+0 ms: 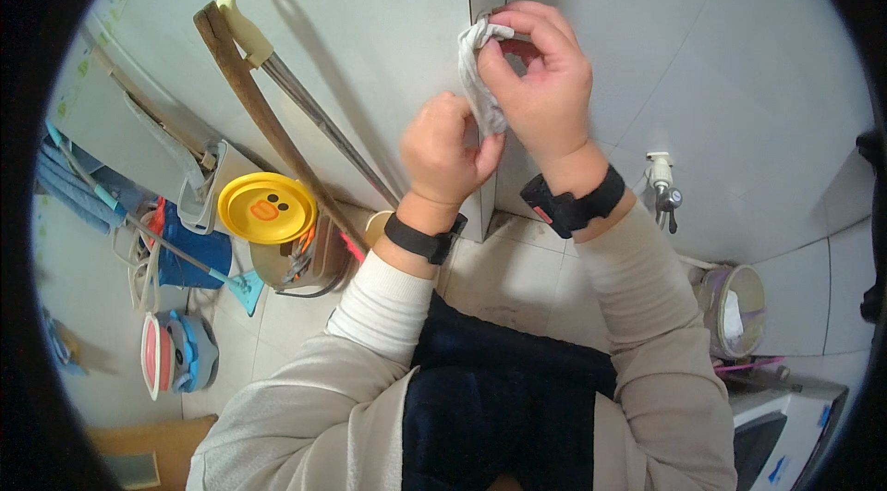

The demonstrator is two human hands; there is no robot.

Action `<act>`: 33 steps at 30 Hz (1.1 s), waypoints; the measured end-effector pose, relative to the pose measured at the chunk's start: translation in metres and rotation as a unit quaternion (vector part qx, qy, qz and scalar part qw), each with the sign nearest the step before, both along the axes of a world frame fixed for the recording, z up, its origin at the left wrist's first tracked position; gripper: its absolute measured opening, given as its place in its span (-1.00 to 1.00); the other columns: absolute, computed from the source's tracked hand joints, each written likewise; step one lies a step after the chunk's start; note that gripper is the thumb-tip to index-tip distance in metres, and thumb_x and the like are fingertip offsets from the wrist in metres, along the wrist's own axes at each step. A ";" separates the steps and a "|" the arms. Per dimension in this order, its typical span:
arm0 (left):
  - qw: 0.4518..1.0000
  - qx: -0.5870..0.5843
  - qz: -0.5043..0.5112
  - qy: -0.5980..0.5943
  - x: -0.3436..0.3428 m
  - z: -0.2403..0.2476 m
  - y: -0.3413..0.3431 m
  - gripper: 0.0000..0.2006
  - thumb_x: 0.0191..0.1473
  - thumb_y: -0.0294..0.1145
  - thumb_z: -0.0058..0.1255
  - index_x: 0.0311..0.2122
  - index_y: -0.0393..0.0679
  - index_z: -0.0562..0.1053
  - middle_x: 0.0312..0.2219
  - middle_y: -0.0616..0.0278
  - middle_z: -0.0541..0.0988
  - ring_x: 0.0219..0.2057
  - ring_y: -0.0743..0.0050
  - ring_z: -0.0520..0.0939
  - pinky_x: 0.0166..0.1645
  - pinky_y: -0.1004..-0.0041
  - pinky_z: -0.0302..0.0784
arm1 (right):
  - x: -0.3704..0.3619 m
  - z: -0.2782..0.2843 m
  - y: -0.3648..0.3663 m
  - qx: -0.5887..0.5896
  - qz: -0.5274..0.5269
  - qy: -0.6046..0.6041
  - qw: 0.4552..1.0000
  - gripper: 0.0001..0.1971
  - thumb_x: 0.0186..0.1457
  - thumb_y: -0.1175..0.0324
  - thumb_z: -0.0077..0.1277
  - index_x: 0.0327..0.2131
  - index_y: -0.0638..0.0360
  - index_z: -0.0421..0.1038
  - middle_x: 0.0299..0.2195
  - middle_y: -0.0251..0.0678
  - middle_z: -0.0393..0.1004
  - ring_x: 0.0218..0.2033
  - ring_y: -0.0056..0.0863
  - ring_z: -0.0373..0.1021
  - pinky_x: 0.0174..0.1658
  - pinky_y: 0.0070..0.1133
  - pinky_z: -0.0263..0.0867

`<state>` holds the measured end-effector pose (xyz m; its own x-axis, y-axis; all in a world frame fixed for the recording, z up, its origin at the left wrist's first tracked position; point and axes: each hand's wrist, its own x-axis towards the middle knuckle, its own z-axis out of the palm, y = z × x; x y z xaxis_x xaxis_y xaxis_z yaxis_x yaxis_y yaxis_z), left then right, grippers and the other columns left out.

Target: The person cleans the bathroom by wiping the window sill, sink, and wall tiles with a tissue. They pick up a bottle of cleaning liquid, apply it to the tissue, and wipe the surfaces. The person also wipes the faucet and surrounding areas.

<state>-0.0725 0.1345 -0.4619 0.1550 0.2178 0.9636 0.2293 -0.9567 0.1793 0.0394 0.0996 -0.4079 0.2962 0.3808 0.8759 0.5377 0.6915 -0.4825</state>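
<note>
A small whitish cloth [473, 75], twisted and bunched at its top, is stretched between my two hands in front of a pale wall corner. My left hand [443, 147] is closed on its lower end, the fingers curled in. Higher up and to the right, my right hand [552, 89] pinches the bunched upper end between thumb and fingers. The fingers of the right hand are bent and partly hide one another. Whether the cloth is a rag or a garment such as a sock, I cannot tell. Both wrists wear black straps.
A wooden pole [263, 108] and a metal-shafted handle [314, 94] lean on the wall at left. Below are a yellow duck-face basin [266, 225], a blue bucket [196, 258] and a dustpan. At right are a wall tap [662, 186], a clear bucket [750, 306] and a white appliance [785, 431].
</note>
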 end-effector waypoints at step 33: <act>0.996 -0.092 0.006 0.009 0.006 0.002 0.003 -0.80 -0.28 -0.55 0.05 -0.46 -0.16 0.31 -0.60 0.21 0.35 -0.55 0.23 0.40 -0.46 0.35 0.33 | 0.008 -0.009 0.019 -0.121 -0.077 0.161 0.976 -0.84 0.03 0.45 0.09 -0.34 0.36 0.46 -0.54 -0.48 0.44 -0.53 -0.81 0.27 -0.45 -0.77 0.23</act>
<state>-0.0662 0.1378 -0.4604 0.1676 0.3927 0.9042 0.2457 -0.9049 0.3475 0.0471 0.1182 -0.4171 0.6119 0.4935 0.6181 0.4198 0.4597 -0.7826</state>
